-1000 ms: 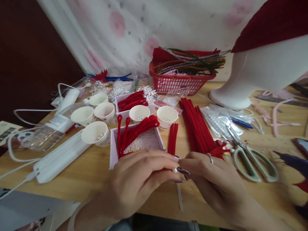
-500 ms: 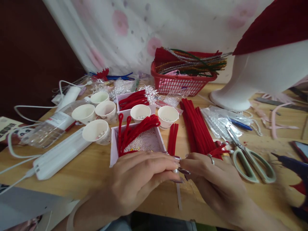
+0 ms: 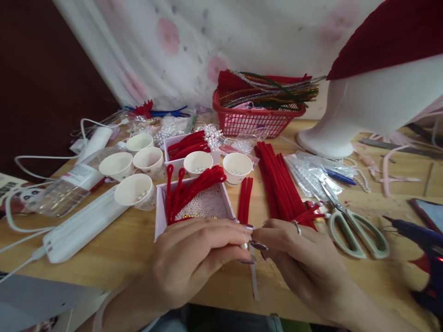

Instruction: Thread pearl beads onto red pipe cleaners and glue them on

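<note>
In front of me, at the table's near edge, my left hand (image 3: 200, 263) is closed, with a white pearl bead (image 3: 244, 246) pinched at its fingertips. My right hand (image 3: 302, 258), wearing a ring, meets those fingertips in a closed pinch; whatever lies between its fingers is hidden. Just behind the left hand is a shallow pink box (image 3: 228, 203) with small pearls and red fuzzy stems (image 3: 199, 184). Short red stems (image 3: 245, 198) lie beyond the fingertips. A bundle of long red stems (image 3: 282, 184) rests behind my right hand. Below the fingertips shows a narrow pale strip (image 3: 254, 281).
Scissors (image 3: 356, 226) and a glue gun (image 3: 418, 235) lie at the right. Paper cups (image 3: 134, 191), some holding beads, stand left and behind the box. A white power strip (image 3: 86, 226) lies left. Farther back are a red basket (image 3: 259, 122) and a white mannequin head (image 3: 367, 106).
The whole view has shifted slightly, so things sit a little farther left. Both hands stay together at the fingertips, with the bead still in the left hand.
</note>
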The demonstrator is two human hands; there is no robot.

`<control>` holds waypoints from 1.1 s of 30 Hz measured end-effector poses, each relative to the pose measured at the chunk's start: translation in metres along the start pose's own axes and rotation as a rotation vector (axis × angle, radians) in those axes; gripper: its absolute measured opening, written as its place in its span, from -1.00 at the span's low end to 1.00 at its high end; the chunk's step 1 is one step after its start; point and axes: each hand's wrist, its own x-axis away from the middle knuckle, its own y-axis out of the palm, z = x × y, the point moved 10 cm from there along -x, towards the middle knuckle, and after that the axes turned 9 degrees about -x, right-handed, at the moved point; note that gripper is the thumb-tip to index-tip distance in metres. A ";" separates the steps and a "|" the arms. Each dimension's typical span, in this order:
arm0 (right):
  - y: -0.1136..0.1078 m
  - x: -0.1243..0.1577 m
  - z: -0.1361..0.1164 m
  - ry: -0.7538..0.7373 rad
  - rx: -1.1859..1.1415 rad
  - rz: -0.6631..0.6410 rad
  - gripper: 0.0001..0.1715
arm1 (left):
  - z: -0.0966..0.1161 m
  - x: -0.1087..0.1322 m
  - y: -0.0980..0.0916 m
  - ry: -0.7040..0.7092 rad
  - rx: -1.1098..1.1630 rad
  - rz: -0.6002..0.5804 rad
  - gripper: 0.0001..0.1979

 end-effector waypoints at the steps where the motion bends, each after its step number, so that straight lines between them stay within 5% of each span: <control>1: 0.000 0.001 0.001 0.000 -0.002 0.000 -0.62 | 0.000 0.000 0.000 0.003 0.000 -0.002 -0.83; 33: -0.002 0.005 -0.002 -0.036 0.041 0.018 -0.59 | 0.003 -0.001 0.003 0.006 -0.044 -0.030 -0.77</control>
